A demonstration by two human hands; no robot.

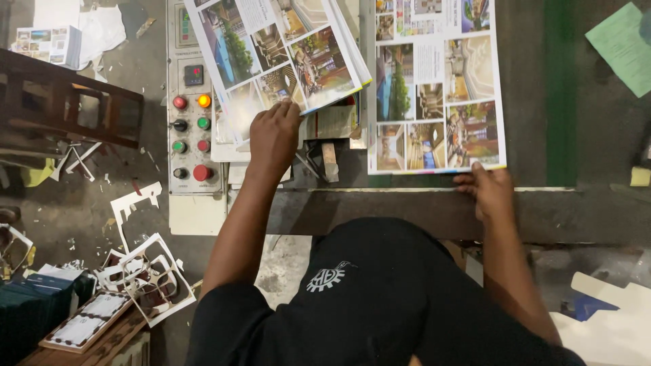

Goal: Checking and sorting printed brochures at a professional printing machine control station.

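Two hands are at work over a dark machine bed. Your left hand is knuckles up on a fanned pile of printed sheets, fingers curled at the pile's lower edge; whether they pinch a sheet or only press on it cannot be told. That pile sits tilted, its lower right corner reaching close to the second stack. Your right hand is at the lower right corner of a squared stack of printed sheets, fingers bent over the near edge and touching it, with no clear grasp visible. This stack lies flat, its bottom edge running just above a metal bar at the front of the bed.

Beside your left hand, to its left, stands a control panel with red, green, orange and black buttons, very near the tilted pile. To the right of the squared stack the bed shows a wide bare stretch with a green stripe. On the floor at left lie white card offcuts and a dark wooden frame.
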